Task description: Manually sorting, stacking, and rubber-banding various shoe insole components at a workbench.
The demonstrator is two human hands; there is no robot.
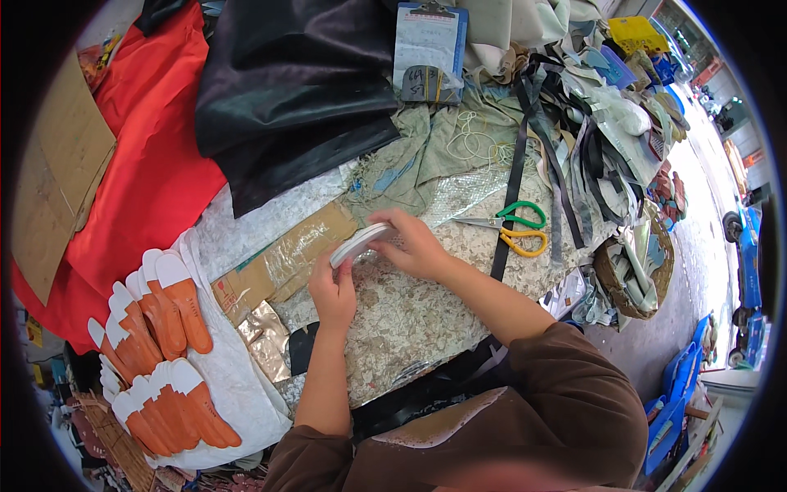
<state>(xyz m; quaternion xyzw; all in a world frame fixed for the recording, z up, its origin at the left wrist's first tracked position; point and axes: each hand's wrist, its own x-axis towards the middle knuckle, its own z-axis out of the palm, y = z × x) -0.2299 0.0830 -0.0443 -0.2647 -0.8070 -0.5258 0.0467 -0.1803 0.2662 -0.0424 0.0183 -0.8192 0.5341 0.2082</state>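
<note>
Over the middle of the worktable, a small stack of thin white sole-shaped pieces [359,245] is held up in both hands, seen nearly edge-on. My left hand [332,293] is closed round its near left end, thumb against the side. At the other end, my right hand [410,246] grips it, the fingers reaching over the top. Part of the stack is hidden by the fingers. To the right of my right hand lie scissors [504,226] with one green and one yellow handle. Brown insoles with white toe ends [176,299] lie fanned in overlapping groups on a white cloth [238,394] at the left.
Flattened cardboard [287,250] and a shiny copper-coloured scrap [266,340] lie beside my left arm. Black sheet material [295,90] and red fabric [156,123] cover the far left. A blue clipboard [426,49] lies at the back; black straps [557,148] and a scrap-filled basket [631,271] are at right.
</note>
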